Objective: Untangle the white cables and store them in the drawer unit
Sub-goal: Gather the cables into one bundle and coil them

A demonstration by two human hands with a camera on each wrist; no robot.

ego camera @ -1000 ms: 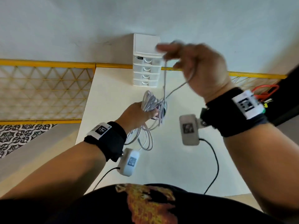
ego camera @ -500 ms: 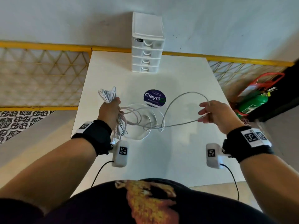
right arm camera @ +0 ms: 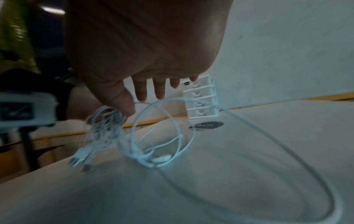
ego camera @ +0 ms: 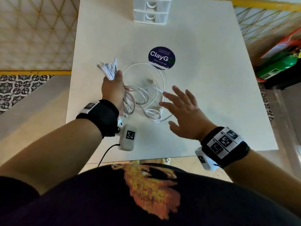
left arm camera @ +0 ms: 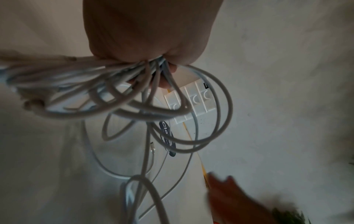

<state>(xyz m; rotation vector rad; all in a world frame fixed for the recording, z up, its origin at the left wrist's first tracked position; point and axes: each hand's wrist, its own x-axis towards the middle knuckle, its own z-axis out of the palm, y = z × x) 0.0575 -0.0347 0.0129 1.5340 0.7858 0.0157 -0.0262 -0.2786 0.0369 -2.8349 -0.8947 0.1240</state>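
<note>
My left hand (ego camera: pixel 112 90) grips a bundle of white cables (ego camera: pixel 109 69) at the table's left; their ends fan out above my fist and loops hang below it (left arm camera: pixel 153 106). One loose white cable (ego camera: pixel 146 82) lies in a wide loop on the white table (ego camera: pixel 211 79), trailing toward the tangle. My right hand (ego camera: pixel 180 110) hovers open, fingers spread, just right of that loop and holds nothing (right arm camera: pixel 149 84). The white drawer unit (ego camera: pixel 151 12) stands at the table's far edge, drawers closed.
A round dark "ClayG" sticker (ego camera: pixel 161 57) sits on the table beyond the cable loop. A yellow railing (ego camera: pixel 35 72) borders the table on the left and far side. A green cylinder (ego camera: pixel 280 64) lies on the floor to the right.
My right hand has let go of the cable strand it held up and stretched out; the strand now lies looped on the table. My left hand still grips the bundle.
</note>
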